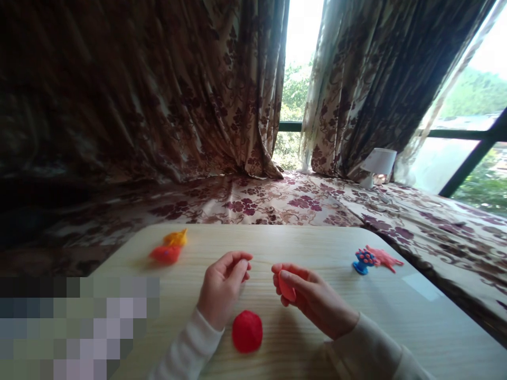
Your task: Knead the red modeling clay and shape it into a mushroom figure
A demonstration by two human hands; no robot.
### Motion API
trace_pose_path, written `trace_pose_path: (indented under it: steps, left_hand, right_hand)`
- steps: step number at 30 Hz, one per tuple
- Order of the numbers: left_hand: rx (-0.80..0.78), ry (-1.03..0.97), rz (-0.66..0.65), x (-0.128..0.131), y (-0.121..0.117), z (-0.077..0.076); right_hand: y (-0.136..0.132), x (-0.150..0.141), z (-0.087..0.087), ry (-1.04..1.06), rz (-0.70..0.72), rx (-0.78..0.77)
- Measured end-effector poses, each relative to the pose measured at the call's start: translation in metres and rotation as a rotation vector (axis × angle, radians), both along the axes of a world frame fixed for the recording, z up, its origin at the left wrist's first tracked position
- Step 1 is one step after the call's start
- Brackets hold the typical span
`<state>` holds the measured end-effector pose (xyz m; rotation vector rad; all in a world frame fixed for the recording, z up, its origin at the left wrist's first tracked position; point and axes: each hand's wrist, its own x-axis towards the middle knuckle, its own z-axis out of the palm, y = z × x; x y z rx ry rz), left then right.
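Observation:
My right hand (pixel 301 290) is closed on a small coral-pink piece of modelling clay (pixel 287 287), pressed between thumb and fingers. My left hand (pixel 225 285) faces it across a small gap, thumb and fingers pinched together; whether anything sits in that pinch is hidden. Below and between both hands, a flattened red lump of modelling clay (pixel 247 331) lies on the pale wood table (pixel 222 240). Neither hand touches that red lump.
On the table's left lie an orange-red clay lump (pixel 165 254) and a yellow-orange one (pixel 176 237). At the right stands a blue clay piece with pink dots (pixel 362 260), beside a pink spiky clay piece (pixel 382 257). A white lamp (pixel 379 161) stands beyond.

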<state>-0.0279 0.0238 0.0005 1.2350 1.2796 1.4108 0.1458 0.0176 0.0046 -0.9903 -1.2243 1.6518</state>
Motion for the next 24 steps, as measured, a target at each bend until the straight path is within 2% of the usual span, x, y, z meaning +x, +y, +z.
trace_pose_path:
  steps: [3,6,8,9,12,14,20,22,24]
  left_hand:
    - [0.042,0.076,0.065,-0.003,0.001,0.001]
    - [0.147,0.221,0.162,-0.013,0.009,-0.001]
    - [0.208,0.334,0.194,-0.021,0.018,-0.005]
    - [0.22,0.385,0.19,-0.024,0.022,-0.007]
    - [0.184,0.51,0.11,-0.027,0.031,-0.015]
    - [0.141,0.576,0.037,-0.025,0.031,-0.019]
    - [0.101,0.76,-0.033,-0.018,0.029,-0.026]
    - [0.099,0.802,-0.032,-0.018,0.03,-0.028]
    - [0.091,0.83,-0.026,-0.018,0.033,-0.03]
  right_hand:
    - [0.0,0.004,-0.001,-0.137,-0.018,0.135]
    - [-0.01,0.012,-0.003,-0.474,-0.003,0.49]
    - [-0.021,0.017,-0.005,-0.767,0.056,0.733]
    - [-0.028,0.02,-0.007,-0.885,0.095,0.802]
    - [-0.044,0.026,-0.013,-1.075,0.215,0.856]
    - [-0.044,0.027,-0.017,-1.16,0.26,0.87]
    - [0.001,0.01,-0.021,-1.332,0.128,0.797]
    - [0.0,0.008,-0.022,-1.33,0.131,0.805]
    - [-0.017,0.012,-0.026,-1.309,0.199,0.843]
